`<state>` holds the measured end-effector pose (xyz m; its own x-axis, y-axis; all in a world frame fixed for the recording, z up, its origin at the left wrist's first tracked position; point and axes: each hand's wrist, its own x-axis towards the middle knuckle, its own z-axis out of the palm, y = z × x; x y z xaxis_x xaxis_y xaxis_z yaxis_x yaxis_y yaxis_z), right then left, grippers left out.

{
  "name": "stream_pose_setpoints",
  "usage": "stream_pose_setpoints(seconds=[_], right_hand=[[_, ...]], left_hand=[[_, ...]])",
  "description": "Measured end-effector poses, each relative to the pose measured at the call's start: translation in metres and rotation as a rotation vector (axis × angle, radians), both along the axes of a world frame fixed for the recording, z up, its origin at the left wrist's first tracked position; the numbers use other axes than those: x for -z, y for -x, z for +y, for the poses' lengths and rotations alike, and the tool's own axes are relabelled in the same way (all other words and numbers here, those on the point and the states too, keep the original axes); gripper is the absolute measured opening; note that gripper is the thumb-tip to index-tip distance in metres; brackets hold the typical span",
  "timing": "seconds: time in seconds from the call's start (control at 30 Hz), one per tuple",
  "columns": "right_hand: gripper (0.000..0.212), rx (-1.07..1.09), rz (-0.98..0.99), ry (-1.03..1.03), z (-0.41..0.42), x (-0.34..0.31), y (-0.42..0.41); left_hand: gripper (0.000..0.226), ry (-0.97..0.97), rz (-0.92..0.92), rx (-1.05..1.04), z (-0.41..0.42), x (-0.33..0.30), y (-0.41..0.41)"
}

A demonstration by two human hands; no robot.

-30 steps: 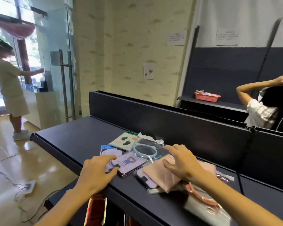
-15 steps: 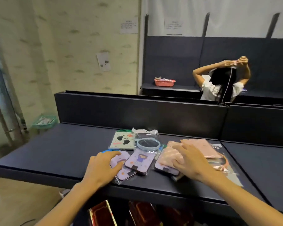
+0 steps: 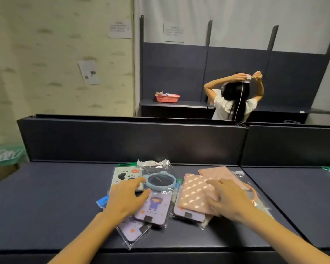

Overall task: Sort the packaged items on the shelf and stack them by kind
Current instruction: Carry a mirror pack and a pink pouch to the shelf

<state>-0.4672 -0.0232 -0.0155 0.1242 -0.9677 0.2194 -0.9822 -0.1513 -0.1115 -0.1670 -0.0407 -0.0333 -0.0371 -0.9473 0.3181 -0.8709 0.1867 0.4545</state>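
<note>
We see the packets spread on the near shelf [image 3: 46, 197], in front of its upright back panel [image 3: 131, 141]. Farthest back on the left lies a card packet [image 3: 122, 175], and just right of it a round mirror [image 3: 160, 181] in its bag, overlapping it. In front of the mirror lies a phone case [image 3: 154, 208], with a second phone case [image 3: 135, 231] nearer the front edge, partly under it. To the right a quilted pouch [image 3: 196, 195] rests on a third phone case [image 3: 189, 216], and another pouch [image 3: 219, 173] lies behind it. The left hand [image 3: 126, 199] rests on the left group, the right hand [image 3: 231, 199] on the quilted pouch. Beyond the panel, a basket [image 3: 167, 98] sits on a far shelf [image 3: 179, 104], with a person [image 3: 234, 103] to its right.
</note>
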Motion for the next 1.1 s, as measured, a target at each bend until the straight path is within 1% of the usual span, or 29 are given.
stream_pose_setpoints(seconds=[0.07,0.17,0.23,0.33,0.47,0.57,0.63,0.73,0.83,0.9,0.97,1.0,1.1], right_hand=[[0.052,0.013,0.003,-0.003,-0.006,0.0,0.001],[0.05,0.027,0.022,-0.001,-0.01,-0.003,0.002],[0.049,0.041,0.032,0.006,-0.01,-0.004,0.003],[0.049,0.052,0.03,0.01,-0.006,-0.003,0.002],[0.044,0.089,0.038,0.028,0.006,-0.004,0.001],[0.046,0.13,0.018,0.015,0.018,0.0,0.0],[0.047,0.172,0.003,-0.012,0.025,0.003,-0.002],[0.05,0.22,-0.091,-0.057,0.032,0.005,-0.01],[0.056,0.266,-0.193,-0.088,0.034,0.006,-0.022],[0.065,0.298,-0.249,-0.1,0.036,0.008,-0.031],[0.074,0.327,-0.349,-0.088,0.037,0.009,-0.04],[0.075,0.345,-0.402,-0.072,0.038,0.008,-0.044],[0.068,0.411,-0.515,-0.007,0.04,0.006,-0.054]], left_hand=[[0.04,-0.013,-0.04,0.02,-0.013,0.001,0.003],[0.059,-0.021,-0.063,0.028,-0.035,0.005,0.005],[0.063,-0.003,-0.055,0.026,-0.046,0.009,0.006],[0.059,0.016,-0.024,0.015,-0.053,0.011,0.01],[0.049,-0.015,0.013,0.044,-0.058,0.009,0.017],[0.037,-0.061,0.13,0.087,-0.066,0.005,0.021],[0.032,-0.067,0.174,0.133,-0.069,0.004,0.021],[0.034,-0.061,0.218,0.196,-0.072,0.006,0.018],[0.039,-0.075,0.306,0.273,-0.075,0.006,0.013],[0.042,-0.083,0.358,0.32,-0.076,0.005,0.011],[0.043,-0.076,0.396,0.358,-0.075,0.004,0.009],[0.044,-0.074,0.411,0.371,-0.074,0.004,0.008],[0.046,-0.094,0.462,0.4,-0.072,0.003,0.005]])
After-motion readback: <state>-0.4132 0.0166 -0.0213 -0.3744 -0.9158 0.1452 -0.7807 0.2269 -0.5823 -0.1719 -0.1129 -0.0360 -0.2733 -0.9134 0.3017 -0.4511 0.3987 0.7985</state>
